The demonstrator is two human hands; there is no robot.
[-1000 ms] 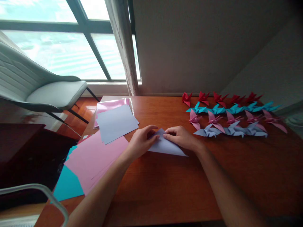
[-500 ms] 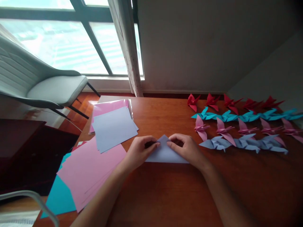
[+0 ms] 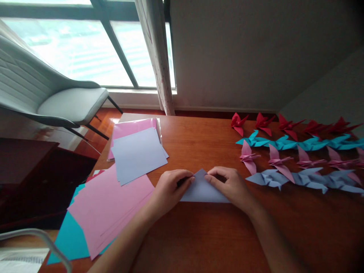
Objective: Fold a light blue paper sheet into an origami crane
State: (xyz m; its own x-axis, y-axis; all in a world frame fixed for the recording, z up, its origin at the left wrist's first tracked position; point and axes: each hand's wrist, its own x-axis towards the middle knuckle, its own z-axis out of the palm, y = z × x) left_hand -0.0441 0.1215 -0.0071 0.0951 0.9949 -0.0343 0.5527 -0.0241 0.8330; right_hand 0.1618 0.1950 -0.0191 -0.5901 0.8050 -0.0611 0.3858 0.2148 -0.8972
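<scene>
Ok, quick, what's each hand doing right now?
Left hand: closed, pinching the pale lavender folded paper triangle near its top corner.
Right hand: closed, pinching it on the other side of that corner.

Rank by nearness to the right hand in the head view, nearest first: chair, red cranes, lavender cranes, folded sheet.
1. Folded sheet, touched by the right hand
2. Lavender cranes, to its right
3. Red cranes, back right
4. Chair, far left
</scene>
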